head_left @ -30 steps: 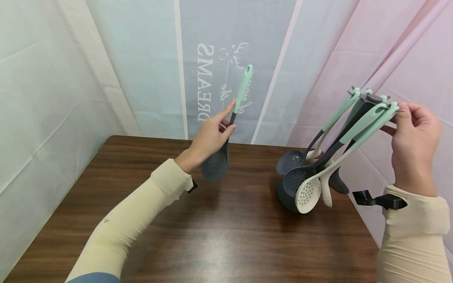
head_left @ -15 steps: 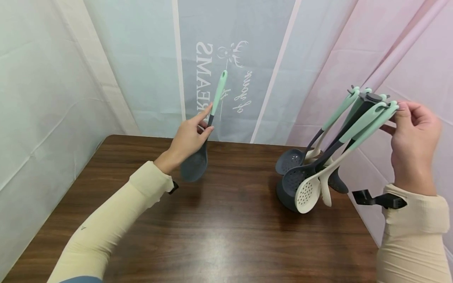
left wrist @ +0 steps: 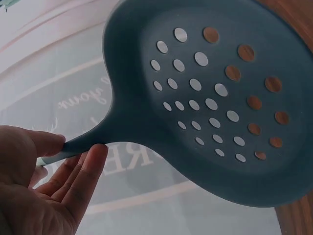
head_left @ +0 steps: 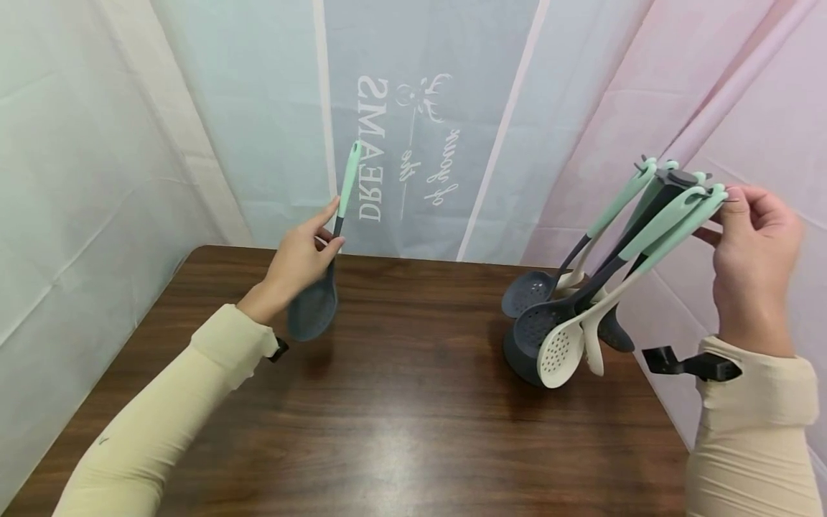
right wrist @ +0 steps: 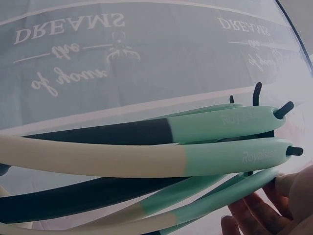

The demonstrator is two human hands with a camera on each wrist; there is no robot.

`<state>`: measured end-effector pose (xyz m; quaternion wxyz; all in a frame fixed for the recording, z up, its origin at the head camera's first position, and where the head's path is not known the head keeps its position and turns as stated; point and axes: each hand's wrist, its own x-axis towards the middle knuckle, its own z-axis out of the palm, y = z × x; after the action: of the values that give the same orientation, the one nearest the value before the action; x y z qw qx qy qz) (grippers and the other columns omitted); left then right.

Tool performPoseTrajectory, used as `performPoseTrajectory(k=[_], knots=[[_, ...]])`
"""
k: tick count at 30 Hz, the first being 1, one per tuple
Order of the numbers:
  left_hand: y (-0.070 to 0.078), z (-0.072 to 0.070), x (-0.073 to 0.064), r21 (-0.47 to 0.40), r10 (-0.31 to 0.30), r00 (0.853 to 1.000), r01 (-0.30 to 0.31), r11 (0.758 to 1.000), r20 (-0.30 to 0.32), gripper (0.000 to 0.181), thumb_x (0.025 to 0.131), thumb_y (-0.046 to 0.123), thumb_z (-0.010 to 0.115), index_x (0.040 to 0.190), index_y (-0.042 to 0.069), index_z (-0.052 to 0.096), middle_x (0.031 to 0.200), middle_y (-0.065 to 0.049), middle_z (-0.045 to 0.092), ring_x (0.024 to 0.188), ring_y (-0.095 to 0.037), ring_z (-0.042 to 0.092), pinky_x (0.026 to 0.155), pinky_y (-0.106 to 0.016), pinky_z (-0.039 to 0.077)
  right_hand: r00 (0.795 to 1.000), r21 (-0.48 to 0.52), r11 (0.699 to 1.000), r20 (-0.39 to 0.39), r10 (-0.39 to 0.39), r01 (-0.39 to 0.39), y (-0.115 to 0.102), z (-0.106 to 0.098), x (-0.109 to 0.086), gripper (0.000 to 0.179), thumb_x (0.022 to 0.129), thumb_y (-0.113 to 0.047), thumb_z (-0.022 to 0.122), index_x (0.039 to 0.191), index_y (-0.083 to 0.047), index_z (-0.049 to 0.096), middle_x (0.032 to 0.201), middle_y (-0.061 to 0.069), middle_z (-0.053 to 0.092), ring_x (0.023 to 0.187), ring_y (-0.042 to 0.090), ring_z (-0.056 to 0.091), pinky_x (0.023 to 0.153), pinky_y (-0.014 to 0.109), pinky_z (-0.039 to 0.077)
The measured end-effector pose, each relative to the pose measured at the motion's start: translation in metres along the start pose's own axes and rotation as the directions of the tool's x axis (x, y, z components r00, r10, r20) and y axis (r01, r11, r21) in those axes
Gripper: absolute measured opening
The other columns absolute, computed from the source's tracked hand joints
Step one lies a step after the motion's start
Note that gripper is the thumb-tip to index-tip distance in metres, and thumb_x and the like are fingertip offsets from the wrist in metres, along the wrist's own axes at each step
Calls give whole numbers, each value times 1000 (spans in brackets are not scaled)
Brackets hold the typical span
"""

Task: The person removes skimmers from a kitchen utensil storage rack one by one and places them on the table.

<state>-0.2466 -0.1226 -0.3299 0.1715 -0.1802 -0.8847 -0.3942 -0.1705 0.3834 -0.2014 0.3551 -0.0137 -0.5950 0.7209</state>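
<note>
My left hand (head_left: 297,260) pinches the neck of a dark grey slotted spoon (head_left: 311,310) with a mint-green handle. It hangs head down above the table, and the left wrist view shows the round holes in its bowl (left wrist: 271,182). At the right stands a utensil rack with a dark round base (head_left: 520,365), hung with several mint-handled utensils. Among these are a cream slotted spoon (head_left: 561,355) and a dark skimmer (head_left: 528,291). My right hand (head_left: 757,262) pinches the top end of a mint handle (right wrist: 226,197) on the rack; that utensil's head is hidden in the right wrist view.
The brown wooden table (head_left: 413,402) spreads between the two arms. Behind it hangs a pale printed curtain (head_left: 426,43), with a pink drape (head_left: 743,93) close behind the rack on the right and a whitish one (head_left: 71,179) on the left.
My left hand has carried the dark slotted spoon leftward and slightly lower, away from the rack. The right hand keeps its hold on the rack's handle end, nearly still.
</note>
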Motion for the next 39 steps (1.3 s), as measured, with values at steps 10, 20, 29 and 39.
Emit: performPoseTrajectory(k=[10, 20, 29, 39], knots=[[-21, -17, -11, 70, -29, 999, 28, 997, 21, 69, 100, 11, 65, 160, 26, 33, 96, -17, 72, 67, -24, 63, 54, -34, 48, 1000, 6, 1000, 10, -8, 8, -1, -1, 0, 20, 93, -11, 74, 101, 7, 72, 97, 9, 71, 84, 17, 71, 65, 22, 59], [-46, -46, -30, 153, -68, 998, 67, 986, 0, 68, 100, 11, 65, 160, 17, 33, 99, -24, 71, 55, -21, 54, 49, -33, 43, 1000, -26, 1000, -4, -15, 15, -2, 1, 0, 18, 95, -12, 72, 99, 5, 72, 95, 8, 70, 83, 15, 71, 65, 20, 59], [-62, -63, -42, 179, -132, 991, 126, 976, 24, 67, 102, 14, 64, 161, 14, 31, 102, -27, 70, 56, -21, 55, 48, -33, 43, 1000, -3, 1000, 7, -16, 16, 1, 0, 0, 17, 94, -10, 72, 99, 6, 72, 96, 9, 71, 84, 16, 71, 65, 22, 59], [-87, -73, -58, 231, -179, 983, 167, 958, 33, 68, 101, 12, 63, 161, 11, 30, 99, -28, 70, 56, -20, 57, 50, -34, 43, 1000, -19, 1000, 0, -10, 10, 0, 0, 0, 15, 95, -10, 72, 98, 4, 72, 96, 8, 71, 84, 15, 72, 64, 21, 59]])
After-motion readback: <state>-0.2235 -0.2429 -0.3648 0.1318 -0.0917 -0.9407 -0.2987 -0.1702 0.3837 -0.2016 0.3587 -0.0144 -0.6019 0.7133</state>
